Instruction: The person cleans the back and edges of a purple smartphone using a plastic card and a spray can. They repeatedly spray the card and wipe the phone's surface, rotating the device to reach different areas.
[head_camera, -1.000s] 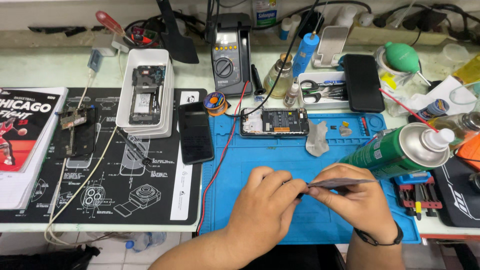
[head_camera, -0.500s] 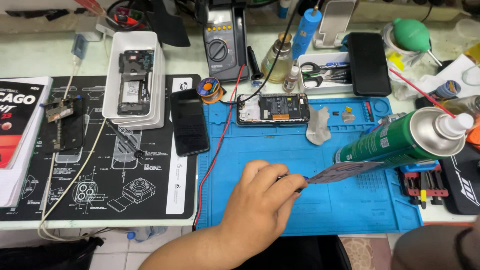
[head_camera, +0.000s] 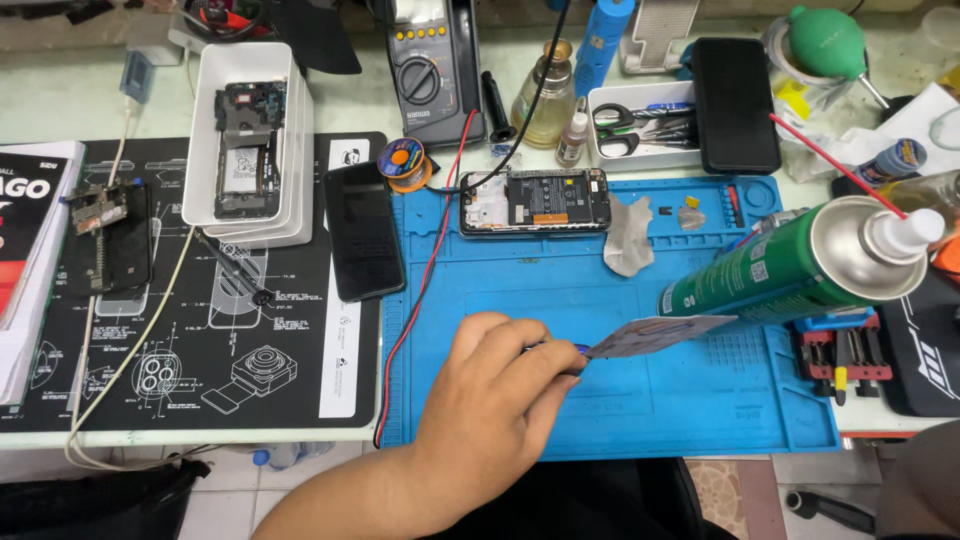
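My left hand (head_camera: 495, 400) hovers over the blue work mat (head_camera: 560, 300), its fingers pinched on one end of a thin flat grey plate (head_camera: 655, 335). The plate sticks out to the right, its far end close to a green spray can (head_camera: 770, 270) with a white cap and a red straw. An opened phone (head_camera: 535, 200) with its insides showing lies at the mat's far edge, apart from the hand. My right hand is out of view; only a dark sleeve or arm (head_camera: 920, 480) shows in the bottom right corner.
A black phone (head_camera: 362, 230) lies on the black mat (head_camera: 150, 330) to the left, beside a white tray (head_camera: 245, 140) holding another opened phone. A multimeter (head_camera: 430, 65), its red lead (head_camera: 425, 260), a glass bottle (head_camera: 545, 95), a tool tray (head_camera: 640, 125) and a crumpled wipe (head_camera: 628, 235) sit behind.
One second ago both hands held the plate together. My right hand has since pulled away out of view, and my left hand keeps the plate alone. The view has tilted slightly.
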